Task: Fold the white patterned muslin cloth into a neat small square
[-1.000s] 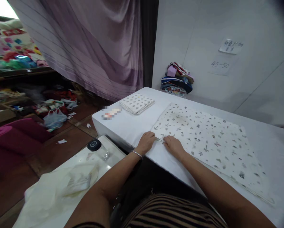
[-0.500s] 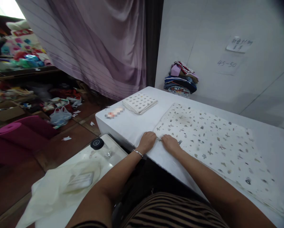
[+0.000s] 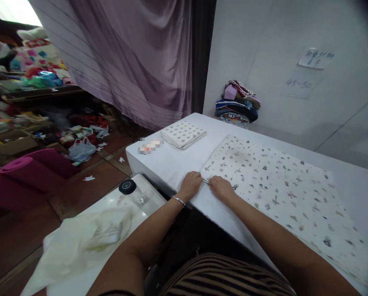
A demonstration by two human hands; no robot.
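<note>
A white cloth with small printed figures [image 3: 276,185] lies spread over the white table. At its near left corner, my left hand [image 3: 190,184] is closed, fingers curled on the cloth's edge, with a silver bracelet at the wrist. Close to its right, my right hand [image 3: 221,187] is also closed on that edge. A short strip of the edge shows between the two hands; the fingertips are partly hidden. Farther back on the table sits a folded cloth with a grey heart-like print [image 3: 184,135], apart from both hands.
The white-covered table [image 3: 159,167] runs along the wall. At lower left stands a low white surface with a clear jar with a black lid [image 3: 131,190] and a plastic bag [image 3: 88,238]. A pile of folded clothes [image 3: 238,102] is behind the table; pink rolls [image 3: 26,176] lie left.
The view has shifted slightly, so most things appear a little farther right. Both hands stay at the cloth's corner, with hardly any movement.
</note>
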